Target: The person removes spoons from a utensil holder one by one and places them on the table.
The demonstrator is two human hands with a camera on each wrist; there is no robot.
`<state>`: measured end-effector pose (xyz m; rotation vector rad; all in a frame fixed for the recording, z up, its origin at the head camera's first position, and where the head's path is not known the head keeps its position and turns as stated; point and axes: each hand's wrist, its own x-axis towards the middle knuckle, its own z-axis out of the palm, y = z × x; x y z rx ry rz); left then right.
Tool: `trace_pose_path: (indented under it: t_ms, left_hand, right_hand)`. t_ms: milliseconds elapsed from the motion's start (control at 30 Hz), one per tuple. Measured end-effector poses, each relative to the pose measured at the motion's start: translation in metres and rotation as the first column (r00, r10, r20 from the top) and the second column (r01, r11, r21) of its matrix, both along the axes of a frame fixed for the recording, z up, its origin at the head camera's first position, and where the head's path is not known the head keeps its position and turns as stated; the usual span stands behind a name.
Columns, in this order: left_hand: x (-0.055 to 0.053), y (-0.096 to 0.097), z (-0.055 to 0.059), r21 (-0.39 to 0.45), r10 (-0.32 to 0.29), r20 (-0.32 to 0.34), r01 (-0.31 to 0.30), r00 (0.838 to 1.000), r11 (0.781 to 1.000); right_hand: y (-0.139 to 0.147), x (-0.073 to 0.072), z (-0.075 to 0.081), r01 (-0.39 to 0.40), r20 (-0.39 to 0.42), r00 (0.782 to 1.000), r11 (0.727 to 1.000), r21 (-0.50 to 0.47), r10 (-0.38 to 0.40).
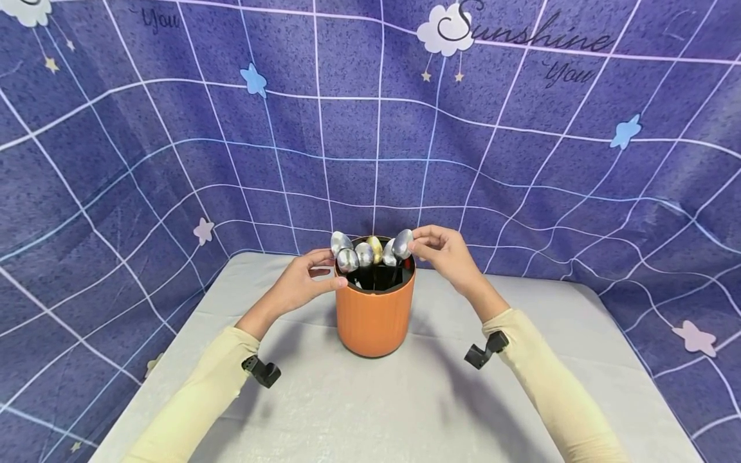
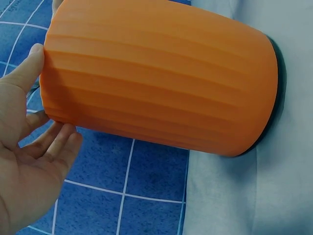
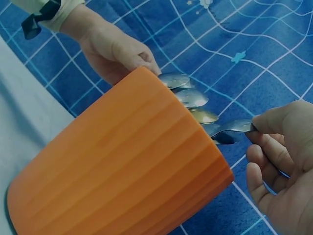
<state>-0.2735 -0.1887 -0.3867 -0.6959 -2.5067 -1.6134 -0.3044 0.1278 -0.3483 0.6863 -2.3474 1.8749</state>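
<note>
An orange ribbed utensil holder [image 1: 375, 321] stands upright on the table, its dark inside partly visible. Several spoons lean in it, bowls up: silver ones such as this spoon [image 1: 364, 254] and a gold spoon [image 1: 375, 249]. With thumb and fingers, my left hand [image 1: 301, 281] holds the holder's rim from the left; in the left wrist view the fingertips [image 2: 71, 139] lie against its side. My right hand [image 1: 448, 256] pinches the bowl edge of a silver spoon [image 3: 236, 126] at the rim's right side. That spoon's handle is hidden inside the holder.
A pale cloth covers the table [image 1: 359, 411]. Close behind it hangs a blue-purple grid curtain [image 1: 359, 128] with stars and clouds, which also wraps both sides. A small black camera [image 1: 262, 371] is strapped on the left sleeve, another camera [image 1: 486, 349] on the right.
</note>
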Motion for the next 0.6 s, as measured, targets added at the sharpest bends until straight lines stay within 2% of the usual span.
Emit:
trace_pose_path:
  t_ms: [600]
  left_hand:
    - [-0.001, 0.000, -0.001, 0.006, 0.001, 0.004, -0.001, 1.000, 1.000]
  right_hand:
    - [0.000, -0.001, 0.020, -0.050, -0.027, 0.998, 0.998, 0.026, 0.051]
